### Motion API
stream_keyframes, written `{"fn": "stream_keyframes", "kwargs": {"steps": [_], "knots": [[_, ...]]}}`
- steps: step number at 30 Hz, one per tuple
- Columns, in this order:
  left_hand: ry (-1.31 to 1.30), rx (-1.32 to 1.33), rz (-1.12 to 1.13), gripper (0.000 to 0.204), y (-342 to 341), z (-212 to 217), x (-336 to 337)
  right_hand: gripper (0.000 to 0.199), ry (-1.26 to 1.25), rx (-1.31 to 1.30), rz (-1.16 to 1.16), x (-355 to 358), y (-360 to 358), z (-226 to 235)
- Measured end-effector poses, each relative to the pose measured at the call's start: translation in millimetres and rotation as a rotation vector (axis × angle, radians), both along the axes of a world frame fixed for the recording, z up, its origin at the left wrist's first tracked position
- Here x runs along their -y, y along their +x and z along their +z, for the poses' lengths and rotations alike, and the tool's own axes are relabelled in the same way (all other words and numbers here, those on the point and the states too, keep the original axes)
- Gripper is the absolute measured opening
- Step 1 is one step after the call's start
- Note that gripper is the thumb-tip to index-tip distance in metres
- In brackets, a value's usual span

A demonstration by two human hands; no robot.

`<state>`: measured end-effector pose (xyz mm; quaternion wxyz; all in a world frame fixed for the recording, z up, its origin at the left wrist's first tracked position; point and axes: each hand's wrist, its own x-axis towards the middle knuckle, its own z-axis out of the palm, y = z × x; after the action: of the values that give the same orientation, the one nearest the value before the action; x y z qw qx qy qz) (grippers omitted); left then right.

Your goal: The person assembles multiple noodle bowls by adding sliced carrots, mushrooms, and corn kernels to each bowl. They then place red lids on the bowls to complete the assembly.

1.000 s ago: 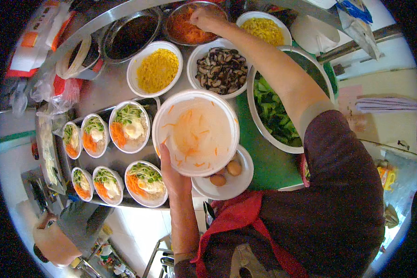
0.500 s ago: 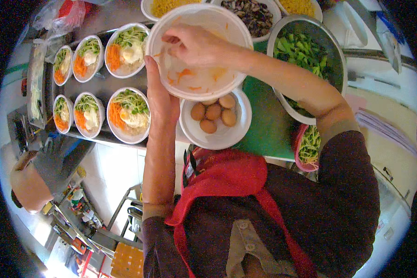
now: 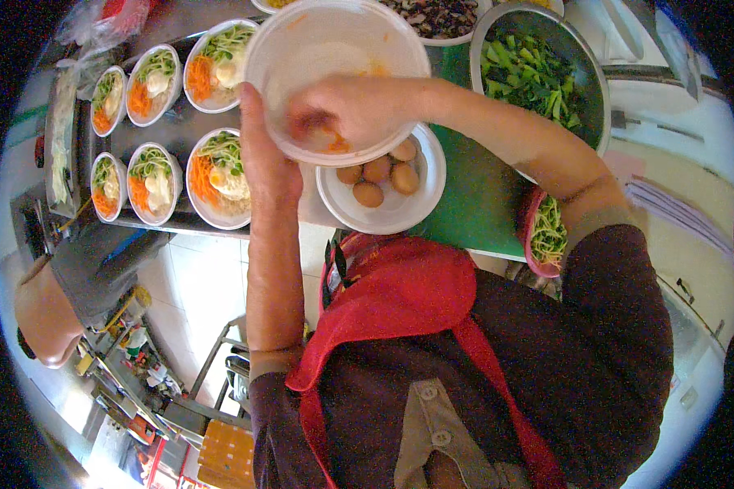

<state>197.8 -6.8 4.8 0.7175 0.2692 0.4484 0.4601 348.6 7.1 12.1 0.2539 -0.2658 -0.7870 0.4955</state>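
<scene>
My left hand (image 3: 271,163) grips the left rim of a large white bowl (image 3: 318,49), thumb over the edge, tilting the bowl toward me. Inside it, my right hand (image 3: 347,106) is curled, its fingertips blurred against a few orange carrot shreds (image 3: 336,143) near the low side. Only scraps of carrot cling to the bowl's wall. Partly under this bowl stands a white bowl of brown eggs (image 3: 369,194). To the left, two rows of white bowls (image 3: 218,181) hold shredded carrot, green cucumber strips and a pale egg-like topping.
A metal bowl of chopped greens (image 3: 538,77) stands at the right, above a pink container of green strips (image 3: 546,236). Behind is a bowl of dark sliced food (image 3: 436,18). A green board (image 3: 473,187) covers the counter. Another person (image 3: 57,301) is at the far left.
My right hand has moved down within the bowl, from its far left side toward the near rim. In the picture, the held bowl and the counter have shifted upward.
</scene>
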Motion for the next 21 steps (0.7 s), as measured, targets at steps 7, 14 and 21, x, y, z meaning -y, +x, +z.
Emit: {"fn": "stream_keyframes", "kwargs": {"steps": [7, 14, 21], "knots": [[0.095, -0.158, 0.066, 0.060, -5.7, 10.8, 15.3, 0.019, 0.273, 0.396, -0.370, -11.2, 21.5, -15.1], [0.195, -0.143, 0.220, 0.054, 2.3, 8.4, 14.4, 0.025, 0.311, 0.730, -0.383, 23.0, -9.8, -13.8], [0.092, -0.125, 0.146, 0.056, 1.6, 8.8, 13.2, 0.026, -0.239, 0.336, -0.058, 18.6, -7.3, -3.8]]}}
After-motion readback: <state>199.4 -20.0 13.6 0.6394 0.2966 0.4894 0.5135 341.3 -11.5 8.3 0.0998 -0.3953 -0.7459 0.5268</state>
